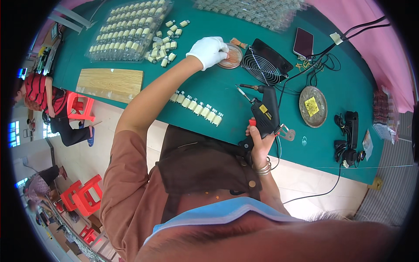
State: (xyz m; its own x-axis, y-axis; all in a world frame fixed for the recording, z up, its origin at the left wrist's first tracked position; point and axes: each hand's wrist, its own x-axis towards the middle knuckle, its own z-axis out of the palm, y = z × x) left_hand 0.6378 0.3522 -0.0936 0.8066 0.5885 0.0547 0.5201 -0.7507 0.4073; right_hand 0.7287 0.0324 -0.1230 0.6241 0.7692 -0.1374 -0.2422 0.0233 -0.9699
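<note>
My left hand, in a white glove, reaches over a round shallow dish that holds thin orange strands. Its fingertips are drawn together at the strands; what they pinch is too small to tell. In my bare right hand is a black soldering gun with a red trigger, its tip pointing up and left over the green table. My fingers wrap round its handle. Between my arms, a slanting row of small cream-coloured components with metal ends lies near the table's front edge. A bundle of orange strands lies behind the dish.
A black fan with a wire guard stands right of the dish. Farther right are a phone, a round metal tin and trailing black cables. Trays of components, loose components and a wooden board lie left.
</note>
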